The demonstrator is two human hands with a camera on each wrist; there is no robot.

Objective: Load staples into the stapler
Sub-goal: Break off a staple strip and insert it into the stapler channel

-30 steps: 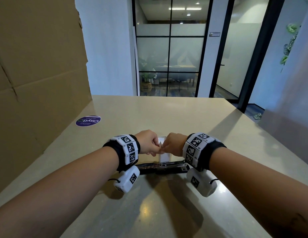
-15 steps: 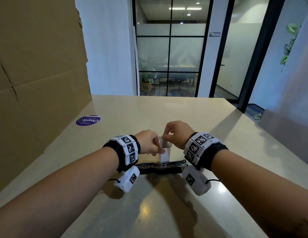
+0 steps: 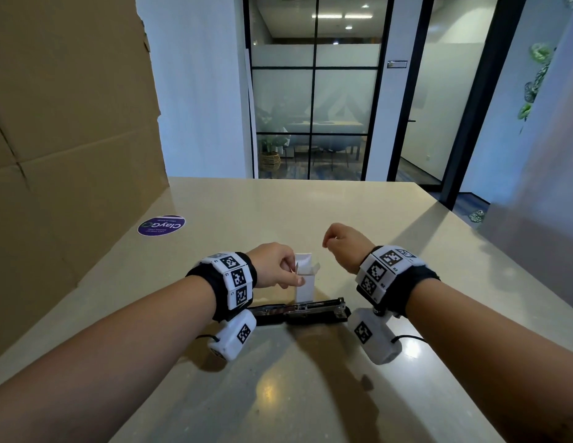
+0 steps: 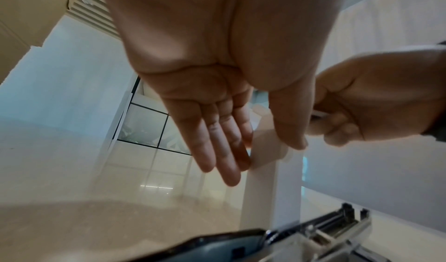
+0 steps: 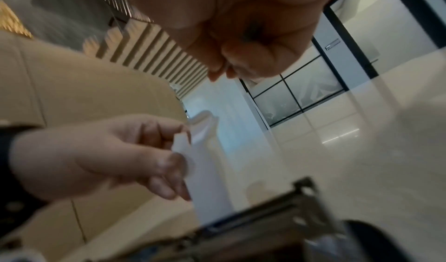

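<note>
My right hand (image 3: 341, 243) has lifted up and away from the small white box (image 3: 306, 282), whose flaps now stand open; it hovers with fingers curled, and something pale shows in its grip from the left wrist view. Staples appear reachable. My left hand (image 3: 275, 266) pinches the box upright, just behind the opened stapler (image 3: 306, 311) on the table (image 3: 310, 212).

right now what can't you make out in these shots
- Inside of the white staple box: head view, hidden by its own walls; contents unknown.
- Right hand grip: fingers curled away; right wrist view too blurred to show staples.
- Stapler left end: head view, behind the wristband.
</note>
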